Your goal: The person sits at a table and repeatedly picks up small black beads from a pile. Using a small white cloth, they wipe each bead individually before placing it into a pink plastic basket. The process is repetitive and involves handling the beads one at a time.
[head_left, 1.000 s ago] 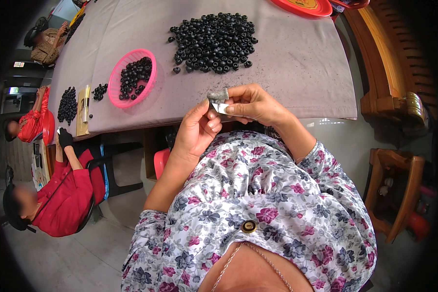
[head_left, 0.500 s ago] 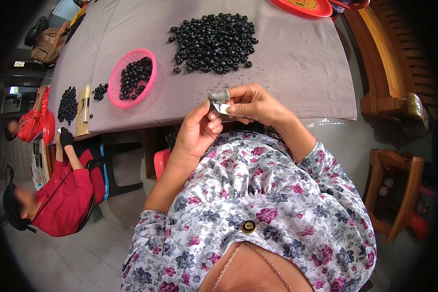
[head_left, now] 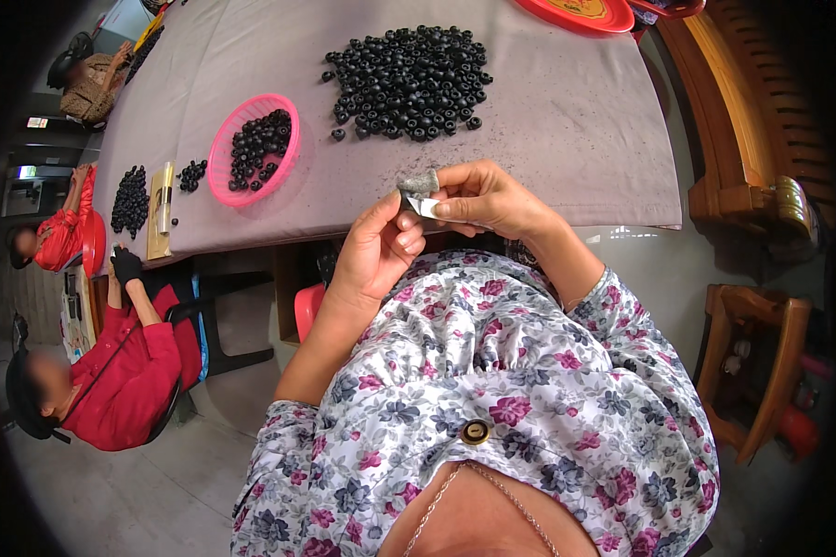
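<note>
Both hands meet in front of my chest, just over the table's near edge. My left hand pinches a small dark piece between thumb and fingers; it looks like a black bead, mostly hidden. Pressed close to it, my right hand is closed on a folded white strip between thumb and fingers. A grey cover wraps the tip of my right index finger. Beyond my hands, a large pile of black beads lies on the grey tablecloth.
A pink basket with black beads stands left of the pile. Farther left lie smaller bead groups and a clear roll. A person in red sits at left, one hand gloved black. A red tray is at far right, near a wooden bench.
My hands keep almost the same pose, with the white strip between them. At left, the seated person's black-gloved hand has shifted slightly.
</note>
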{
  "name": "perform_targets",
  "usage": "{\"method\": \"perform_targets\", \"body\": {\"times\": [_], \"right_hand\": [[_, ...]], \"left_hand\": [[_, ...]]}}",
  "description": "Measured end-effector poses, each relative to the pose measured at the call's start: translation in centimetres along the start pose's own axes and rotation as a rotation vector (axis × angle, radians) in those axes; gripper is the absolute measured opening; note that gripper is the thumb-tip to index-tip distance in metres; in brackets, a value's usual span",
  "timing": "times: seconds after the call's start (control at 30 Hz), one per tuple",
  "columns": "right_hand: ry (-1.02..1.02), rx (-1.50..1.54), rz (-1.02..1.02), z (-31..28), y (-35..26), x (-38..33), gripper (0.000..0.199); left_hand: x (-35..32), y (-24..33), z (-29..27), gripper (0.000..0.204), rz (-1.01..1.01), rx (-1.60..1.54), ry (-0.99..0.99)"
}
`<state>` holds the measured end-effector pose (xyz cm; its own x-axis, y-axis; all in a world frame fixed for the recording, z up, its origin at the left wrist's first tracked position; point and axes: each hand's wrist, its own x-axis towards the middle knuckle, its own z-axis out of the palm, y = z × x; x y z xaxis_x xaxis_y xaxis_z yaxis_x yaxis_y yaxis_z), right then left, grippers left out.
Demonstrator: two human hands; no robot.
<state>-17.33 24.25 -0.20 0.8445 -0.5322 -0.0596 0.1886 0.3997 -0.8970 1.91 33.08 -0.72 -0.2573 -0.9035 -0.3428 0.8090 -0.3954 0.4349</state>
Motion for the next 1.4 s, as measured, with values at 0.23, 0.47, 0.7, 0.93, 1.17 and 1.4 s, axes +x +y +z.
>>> {"method": "perform_targets", "body": {"times": [0.23,0.47,0.7,0.93,1.17,1.4], "right_hand": [[0.0,0.013,0.003,0.1,-0.3,-0.1,0.012],[-0.01,0.033,0.007,0.0,-0.3,-0.1,0.013],[-0.004,0.02,-0.002,0.1,-0.3,-0.1,0.012],[0.01,0.022,0.0,0.1,-0.2,0.0,0.015],[-0.015,0.006,-0.027,-0.5,0.2,0.0,0.015],[-0.009,-0.025,-0.028,-0.3,0.1,0.2,0.01]], "left_hand": [[0.0,0.1,0.0,0.021,-0.005,0.002,-0.002],[0.0,0.0,0.1,0.022,-0.008,0.019,0.006],[0.1,-0.1,-0.2,0.021,-0.003,0.011,-0.003],[-0.1,0.0,0.1,0.018,0.01,0.046,-0.009],[-1.3,5.5,0.8,0.009,0.578,0.824,0.179],[-0.9,16.3,-1.1,0.017,0.886,2.24,0.762]]}}
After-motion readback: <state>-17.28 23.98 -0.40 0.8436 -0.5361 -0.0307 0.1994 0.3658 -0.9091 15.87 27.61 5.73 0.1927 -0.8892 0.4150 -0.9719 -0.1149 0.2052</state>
